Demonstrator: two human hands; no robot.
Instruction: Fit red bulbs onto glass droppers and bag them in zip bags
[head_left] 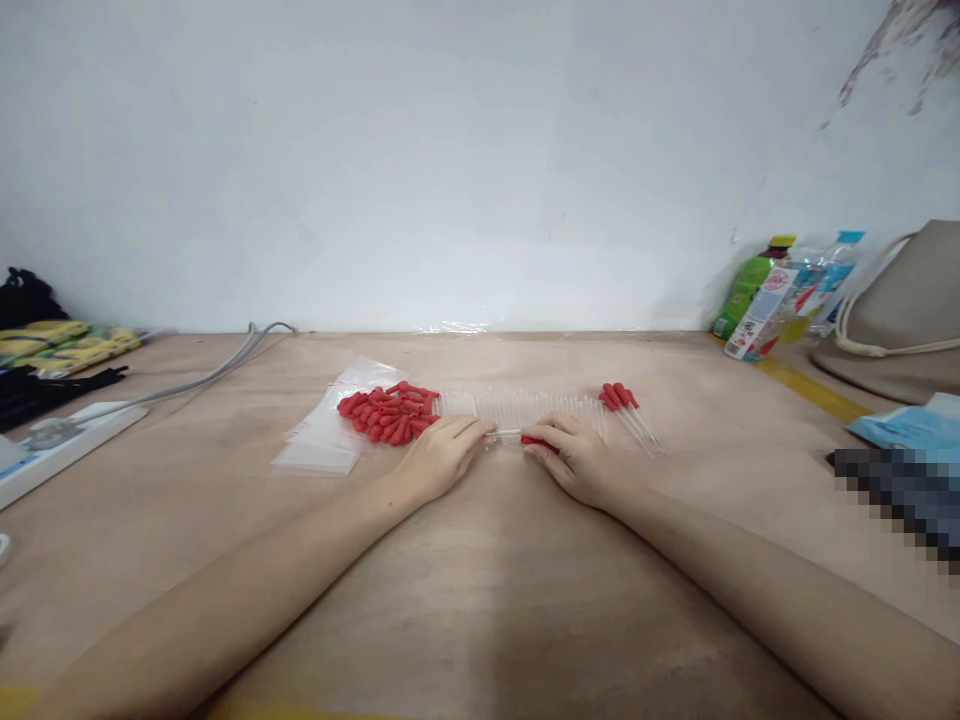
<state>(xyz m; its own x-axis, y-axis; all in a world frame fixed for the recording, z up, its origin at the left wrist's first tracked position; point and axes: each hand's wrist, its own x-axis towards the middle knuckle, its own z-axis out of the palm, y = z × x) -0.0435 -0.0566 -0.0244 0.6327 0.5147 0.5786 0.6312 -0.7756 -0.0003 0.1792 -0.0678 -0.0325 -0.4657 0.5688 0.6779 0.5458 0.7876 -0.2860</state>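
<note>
My left hand [442, 458] pinches a thin clear glass tube [507, 433] that points toward the other hand. Between the fingers of my right hand [576, 462] is a red rubber bulb [537, 441], partly hidden; whether the tube's end touches it I cannot tell. Behind both hands lies a row of clear glass tubes [517, 408], side by side. A pile of red rubber bulbs [386, 410] is just left of the row. To the right of it rest several droppers [624, 400], red bulbs fitted on clear tubes.
Clear plastic bags [315, 445] lie fanned out under the bulb pile. On the far left are a power strip [82, 435], a grey cable [217, 370] and yellow packets [60, 345]. Bottles [750, 290], a bag [900, 300] and a pixelated dark object [900, 490] occupy the right.
</note>
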